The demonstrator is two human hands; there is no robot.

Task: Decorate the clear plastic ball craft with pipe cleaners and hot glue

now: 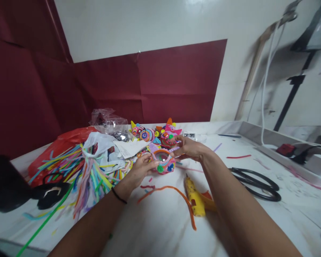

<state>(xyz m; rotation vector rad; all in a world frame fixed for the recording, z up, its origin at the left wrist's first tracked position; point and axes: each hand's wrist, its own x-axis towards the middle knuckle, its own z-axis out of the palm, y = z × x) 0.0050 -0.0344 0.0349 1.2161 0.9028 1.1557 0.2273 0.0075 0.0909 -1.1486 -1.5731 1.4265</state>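
Observation:
Between my two hands is a small round craft bowl (pixel 166 167) wrapped in pink, orange and blue pipe cleaners, with green and blue buttons on its front and a clear inside. My left hand (pixel 140 169) pinches its left side, the thumb lying on the rim. At its right upper edge, my right hand (pixel 189 148) grips with bent fingers, partly hidden. Just behind stand similar finished-looking pieces (pixel 147 134) in bright colours with buttons. An orange pipe cleaner (pixel 173 188) lies curved on the table in front of the bowl.
A yellow glue gun (pixel 194 198) lies beside my right forearm, near a coiled black cable (pixel 256 184). Bundled pipe cleaners (pixel 92 178) and a red plastic bag (pixel 66 141) fill the left. A grey tray edge (pixel 273 144) with a white cord runs along the right.

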